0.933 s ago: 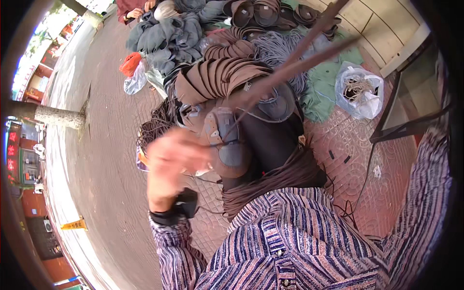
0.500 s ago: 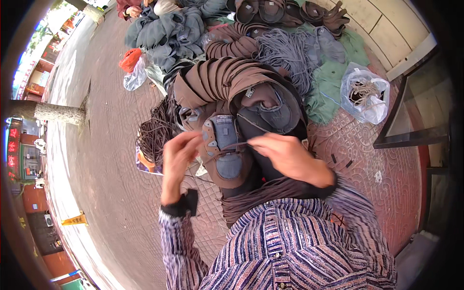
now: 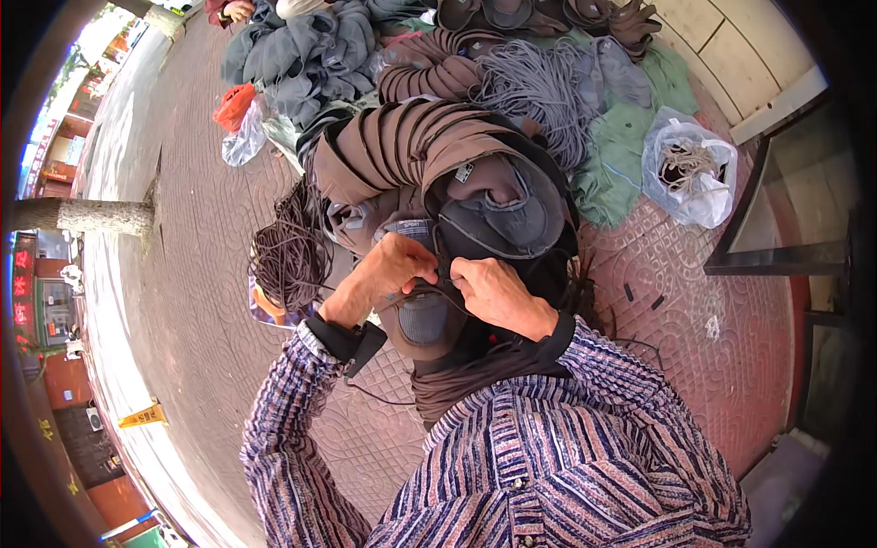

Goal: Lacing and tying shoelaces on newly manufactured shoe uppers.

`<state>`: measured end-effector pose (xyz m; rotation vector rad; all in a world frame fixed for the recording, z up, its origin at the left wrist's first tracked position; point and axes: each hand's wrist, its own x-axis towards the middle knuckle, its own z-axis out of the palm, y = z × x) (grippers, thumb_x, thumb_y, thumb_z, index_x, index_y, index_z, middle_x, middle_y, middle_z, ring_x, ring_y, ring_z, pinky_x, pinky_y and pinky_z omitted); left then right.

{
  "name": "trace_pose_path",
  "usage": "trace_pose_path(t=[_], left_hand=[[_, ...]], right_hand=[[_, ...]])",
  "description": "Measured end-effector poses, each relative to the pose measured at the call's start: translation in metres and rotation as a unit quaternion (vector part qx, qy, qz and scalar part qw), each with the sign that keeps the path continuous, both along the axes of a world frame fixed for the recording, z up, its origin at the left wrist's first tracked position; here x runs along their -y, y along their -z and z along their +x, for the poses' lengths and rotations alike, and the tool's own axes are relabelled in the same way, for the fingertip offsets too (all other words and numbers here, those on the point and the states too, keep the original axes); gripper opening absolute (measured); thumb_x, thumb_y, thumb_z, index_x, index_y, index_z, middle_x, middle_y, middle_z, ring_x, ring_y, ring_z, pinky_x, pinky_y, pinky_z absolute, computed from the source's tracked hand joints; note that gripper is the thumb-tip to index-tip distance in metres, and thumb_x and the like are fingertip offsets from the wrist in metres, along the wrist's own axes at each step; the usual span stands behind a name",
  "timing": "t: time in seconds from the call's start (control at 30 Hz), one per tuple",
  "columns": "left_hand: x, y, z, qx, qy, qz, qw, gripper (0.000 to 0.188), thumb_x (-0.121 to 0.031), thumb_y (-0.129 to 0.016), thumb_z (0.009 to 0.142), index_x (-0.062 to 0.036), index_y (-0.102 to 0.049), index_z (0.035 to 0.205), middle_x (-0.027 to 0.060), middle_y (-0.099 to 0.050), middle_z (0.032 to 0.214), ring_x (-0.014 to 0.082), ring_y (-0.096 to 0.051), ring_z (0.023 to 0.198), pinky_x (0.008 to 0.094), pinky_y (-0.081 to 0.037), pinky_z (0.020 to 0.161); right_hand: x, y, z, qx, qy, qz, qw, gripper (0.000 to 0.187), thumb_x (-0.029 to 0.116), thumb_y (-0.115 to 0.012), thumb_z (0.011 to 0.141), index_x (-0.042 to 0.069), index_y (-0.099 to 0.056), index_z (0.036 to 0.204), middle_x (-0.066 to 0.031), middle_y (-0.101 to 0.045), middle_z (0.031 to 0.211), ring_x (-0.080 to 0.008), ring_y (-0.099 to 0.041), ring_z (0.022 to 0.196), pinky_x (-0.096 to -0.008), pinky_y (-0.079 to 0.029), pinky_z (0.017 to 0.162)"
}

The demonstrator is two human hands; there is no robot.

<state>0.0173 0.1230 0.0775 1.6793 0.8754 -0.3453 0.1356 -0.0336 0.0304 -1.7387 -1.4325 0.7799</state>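
Observation:
On my lap lies a brown shoe upper (image 3: 418, 326) with a grey mesh toe and a dark shoelace (image 3: 451, 292) across its front. My left hand (image 3: 393, 265) is bent over the upper's tongue and eyelets, fingers pinched on the lace. Just to its right, my right hand (image 3: 502, 294) pinches the lace too, its fingertips close to the left ones. Both hands cover most of the eyelet rows. A curved stack of brown uppers (image 3: 384, 151) rests directly beyond. Across my lap lies a bundle of brown laces (image 3: 466, 370).
A tangle of dark laces (image 3: 290, 260) sits at left. Farther off are grey uppers (image 3: 306, 55), grey cords (image 3: 534, 87) and green cloth (image 3: 612, 173). At right stand a plastic bag of cords (image 3: 690, 169) and a dark-framed glass panel (image 3: 776, 210). Another person's hand (image 3: 239, 11) shows at the top.
Both hands, apart on either side of the upper before, have come together over its eyelets. My left hand moved right and up; my right hand moved slightly left.

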Motion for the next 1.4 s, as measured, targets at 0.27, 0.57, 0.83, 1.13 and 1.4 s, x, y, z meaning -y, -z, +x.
trace_pose_path(t=[0.27, 0.57, 0.83, 1.13, 1.4], left_hand=[[0.0, 0.0, 0.006, -0.05, -0.024, -0.064, 0.996, 0.017, -0.005, -0.062, 0.073, 0.0049, -0.067, 0.085, 0.0067, -0.065, 0.066, 0.0093, -0.048, 0.046, 0.0252, -0.035, 0.04], [-0.002, -0.002, 0.014, -0.067, 0.113, -0.047, 0.99, 0.019, -0.007, -0.055, 0.078, 0.0026, -0.064, 0.092, 0.0089, -0.063, 0.06, 0.0101, -0.051, 0.044, 0.0269, -0.036, 0.039], [-0.001, -0.008, 0.027, -0.066, 0.364, 0.122, 0.921, 0.014, -0.011, -0.056, 0.077, 0.0028, -0.058, 0.079, 0.0101, -0.059, 0.055, 0.0213, -0.062, 0.051, 0.0313, -0.046, 0.052], [-0.035, -0.038, -0.032, 0.084, 0.275, 0.328, 0.9, 0.015, -0.001, -0.055, 0.079, 0.0001, -0.05, 0.093, 0.0141, -0.061, 0.084, 0.0221, -0.063, 0.075, 0.032, -0.049, 0.061], [0.015, 0.028, -0.079, 0.196, -0.186, -0.067, 0.96, 0.013, -0.014, -0.041, 0.097, -0.0032, -0.045, 0.102, 0.0065, -0.058, 0.087, 0.0149, -0.059, 0.078, 0.0272, -0.049, 0.068]], right_hand=[[-0.004, -0.008, -0.018, 0.09, 0.017, -0.015, 0.996, 0.006, 0.001, -0.053, 0.078, -0.004, -0.051, 0.083, -0.0232, -0.06, 0.069, -0.0422, -0.06, 0.069, -0.0479, -0.046, 0.058], [-0.005, -0.003, -0.009, 0.034, -0.001, -0.034, 0.999, 0.015, -0.002, -0.054, 0.071, -0.007, -0.048, 0.084, -0.0289, -0.059, 0.069, -0.0438, -0.061, 0.07, -0.0494, -0.05, 0.062], [-0.003, -0.013, -0.009, -0.083, 0.023, 0.002, 0.996, 0.008, -0.002, -0.055, 0.08, -0.003, -0.048, 0.085, -0.0241, -0.058, 0.071, -0.0445, -0.059, 0.071, -0.0497, -0.045, 0.063], [-0.009, -0.025, -0.016, 0.228, -0.069, 0.086, 0.967, 0.015, 0.015, -0.06, 0.082, 0.004, -0.051, 0.088, -0.0111, -0.049, 0.085, -0.0268, -0.048, 0.085, -0.0361, -0.039, 0.073], [-0.022, -0.044, 0.008, 0.257, -0.105, 0.102, 0.955, 0.015, 0.002, -0.054, 0.076, 0.0, -0.046, 0.089, -0.0156, -0.052, 0.084, -0.0314, -0.057, 0.078, -0.0391, -0.048, 0.07]])
